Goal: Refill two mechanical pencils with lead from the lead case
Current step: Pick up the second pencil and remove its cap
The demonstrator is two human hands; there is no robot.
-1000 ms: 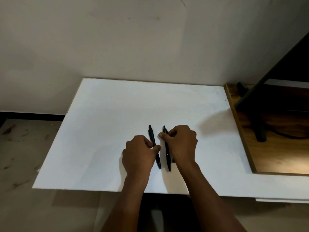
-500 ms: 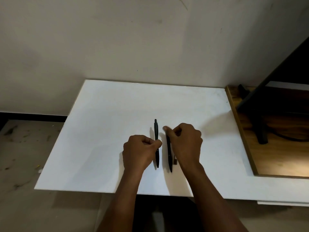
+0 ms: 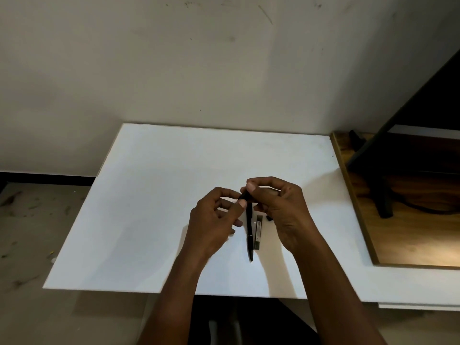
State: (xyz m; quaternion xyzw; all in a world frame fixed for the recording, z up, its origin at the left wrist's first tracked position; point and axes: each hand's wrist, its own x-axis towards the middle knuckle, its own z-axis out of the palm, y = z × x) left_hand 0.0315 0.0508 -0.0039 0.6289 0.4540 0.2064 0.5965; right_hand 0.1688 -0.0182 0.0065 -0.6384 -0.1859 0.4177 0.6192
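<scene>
Over the middle of the white board both hands are raised just above the surface, working on one black pencil. The right hand wraps its barrel, thumb and forefinger pinched at the end that sticks out toward the left. The left hand pinches that same end with its thumb and forefinger, its other fingers loosely curled; I judge it is about to pull the cap.

A second pencil lies flat on the board below the hands, tip toward the near edge. Just right of it lies the lead case, parallel to it and so close that I cannot tell whether they touch. A small dark bit lies by the right hand; what it is I cannot tell.

Risks, as I judge them: a cap pulled off sharply could slip from the fingers and roll off the board to the floor; the dim light makes so small a part hard to find. A lowered wrist could nudge the lying pencil or the case.

Count: two pencils, one lead case, one small dark bit, two hands.
</scene>
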